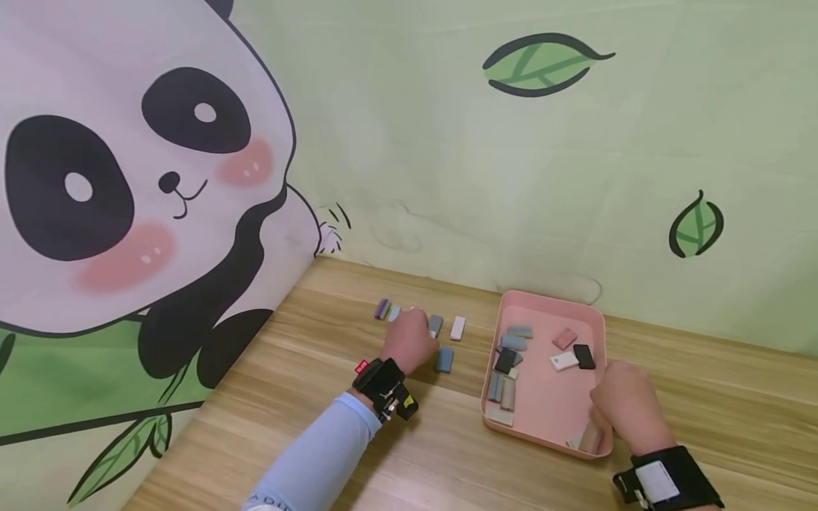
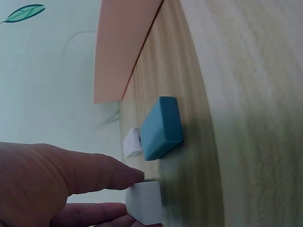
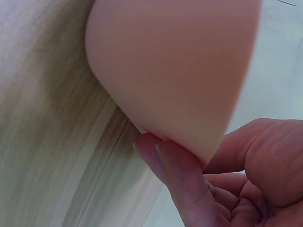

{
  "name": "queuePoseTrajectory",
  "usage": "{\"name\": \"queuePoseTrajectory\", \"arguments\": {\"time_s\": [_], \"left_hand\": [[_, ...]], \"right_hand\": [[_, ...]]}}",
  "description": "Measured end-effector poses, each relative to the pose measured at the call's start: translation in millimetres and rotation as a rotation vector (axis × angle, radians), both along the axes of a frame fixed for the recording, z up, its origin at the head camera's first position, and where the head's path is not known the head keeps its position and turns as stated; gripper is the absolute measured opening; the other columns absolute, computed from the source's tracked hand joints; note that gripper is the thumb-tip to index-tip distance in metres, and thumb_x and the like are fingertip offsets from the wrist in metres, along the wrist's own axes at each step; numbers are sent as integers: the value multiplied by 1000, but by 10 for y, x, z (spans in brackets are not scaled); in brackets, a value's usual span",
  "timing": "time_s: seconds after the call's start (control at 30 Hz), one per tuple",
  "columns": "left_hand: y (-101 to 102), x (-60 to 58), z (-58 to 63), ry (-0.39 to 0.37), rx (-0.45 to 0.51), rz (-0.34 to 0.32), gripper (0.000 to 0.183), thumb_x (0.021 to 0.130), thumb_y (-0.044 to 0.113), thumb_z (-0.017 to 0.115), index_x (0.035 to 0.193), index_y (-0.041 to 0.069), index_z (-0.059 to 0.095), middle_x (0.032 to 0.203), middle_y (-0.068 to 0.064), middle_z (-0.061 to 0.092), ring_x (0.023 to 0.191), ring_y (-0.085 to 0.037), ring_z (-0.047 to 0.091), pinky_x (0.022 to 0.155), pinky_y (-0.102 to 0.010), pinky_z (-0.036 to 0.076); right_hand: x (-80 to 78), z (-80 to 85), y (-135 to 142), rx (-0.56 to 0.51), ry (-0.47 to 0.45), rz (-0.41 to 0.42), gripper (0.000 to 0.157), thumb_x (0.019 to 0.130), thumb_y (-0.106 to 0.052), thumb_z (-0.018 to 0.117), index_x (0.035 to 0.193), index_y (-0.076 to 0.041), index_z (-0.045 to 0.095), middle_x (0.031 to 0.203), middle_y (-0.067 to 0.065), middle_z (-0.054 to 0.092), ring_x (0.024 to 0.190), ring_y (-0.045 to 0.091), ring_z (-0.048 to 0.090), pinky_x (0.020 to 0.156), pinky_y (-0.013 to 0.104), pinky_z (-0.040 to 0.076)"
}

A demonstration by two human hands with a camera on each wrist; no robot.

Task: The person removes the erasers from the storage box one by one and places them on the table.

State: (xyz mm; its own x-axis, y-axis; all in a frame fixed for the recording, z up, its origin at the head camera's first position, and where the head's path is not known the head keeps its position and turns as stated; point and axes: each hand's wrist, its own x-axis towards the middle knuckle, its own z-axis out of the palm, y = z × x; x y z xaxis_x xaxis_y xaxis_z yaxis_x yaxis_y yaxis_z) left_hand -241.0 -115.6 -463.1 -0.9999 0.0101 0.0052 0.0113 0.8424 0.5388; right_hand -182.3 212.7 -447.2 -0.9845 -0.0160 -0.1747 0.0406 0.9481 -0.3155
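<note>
My left hand [image 1: 411, 342] is over the table among small rectangular blocks. In the left wrist view its thumb and fingers pinch a white block [image 2: 144, 202] just at the tabletop. A blue block [image 1: 444, 360] lies to the right of that hand, and a white-pink block [image 1: 458, 328] lies farther back. My right hand [image 1: 629, 401] grips the right side of a pink tray [image 1: 543, 301]. The right wrist view shows fingertips [image 3: 182, 165] under the tray's wall, with the thumb partly hidden behind it.
Inside the tray, several blue and grey blocks line the left side; a white block [image 1: 564, 361], a black block [image 1: 584, 356] and a pink block [image 1: 564, 338] sit toward the right. A purple block [image 1: 382, 309] and grey block [image 1: 436, 325] lie near the back wall.
</note>
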Motion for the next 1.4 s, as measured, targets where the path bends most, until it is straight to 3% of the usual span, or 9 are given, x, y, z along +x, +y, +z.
{"name": "queuePoseTrajectory", "arguments": {"time_s": [0.43, 0.63, 0.77, 0.9, 0.97, 1.03, 1.2, 1.4], "left_hand": [[14, 2, -84, 8, -75, 1, 12, 67, 6, 69, 69, 7, 57, 65, -5, 59, 49, -13, 51, 41, -26, 41], [7, 24, -52, 8, -99, 7, 12, 70, 10, 69, 71, 7, 58, 63, -2, 55, 49, -13, 50, 40, -25, 40], [34, 54, 58, 58, -100, -32, 10, 74, 13, 69, 77, 7, 62, 68, -4, 57, 54, -14, 49, 45, -26, 40], [130, 115, 265, 112, -124, -151, 34, 76, 19, 71, 107, 6, 65, 100, -8, 66, 82, -18, 60, 68, -31, 51], [206, 158, 369, 119, -141, -228, 48, 76, 22, 72, 121, 9, 61, 118, -9, 63, 103, -23, 59, 85, -34, 50], [293, 205, 458, 111, -172, -310, 54, 76, 27, 73, 126, 12, 57, 124, -8, 60, 116, -27, 53, 94, -37, 46], [557, 338, 538, 101, -233, -508, 64, 72, 32, 79, 129, 20, 54, 127, -3, 56, 117, -23, 51, 93, -34, 46], [838, 479, 446, 110, -356, -739, 59, 68, 30, 82, 121, 23, 59, 115, 6, 60, 99, -8, 57, 75, -17, 47]], "right_hand": [[6, -23, 7, -22, -9, -19, 14, 80, -5, 53, 73, 6, 57, 64, 10, 52, 56, 22, 50, 48, 29, 36], [-7, -30, 1, -16, -10, -18, 14, 80, -5, 53, 74, 7, 58, 65, 11, 53, 57, 23, 51, 49, 29, 37], [-8, -36, 1, -18, -16, -20, 13, 80, -5, 53, 73, 6, 57, 65, 11, 52, 57, 22, 51, 49, 29, 36], [-3, -35, 0, -33, -32, -33, 13, 80, -5, 52, 73, 5, 56, 65, 11, 52, 56, 22, 51, 48, 28, 37], [2, -31, 3, -32, -40, -36, 13, 80, -5, 52, 73, 5, 57, 65, 11, 52, 57, 22, 51, 48, 28, 37], [8, -25, 3, -24, -48, -33, 13, 80, -5, 51, 74, 5, 57, 65, 11, 52, 57, 22, 51, 48, 28, 37], [24, -15, -2, -14, -48, -29, 15, 82, -6, 52, 76, 7, 57, 65, 11, 51, 56, 22, 50, 48, 28, 37], [31, -30, -7, -32, -30, -34, 14, 82, -5, 52, 78, 7, 57, 64, 11, 50, 55, 21, 50, 47, 28, 37]]}}
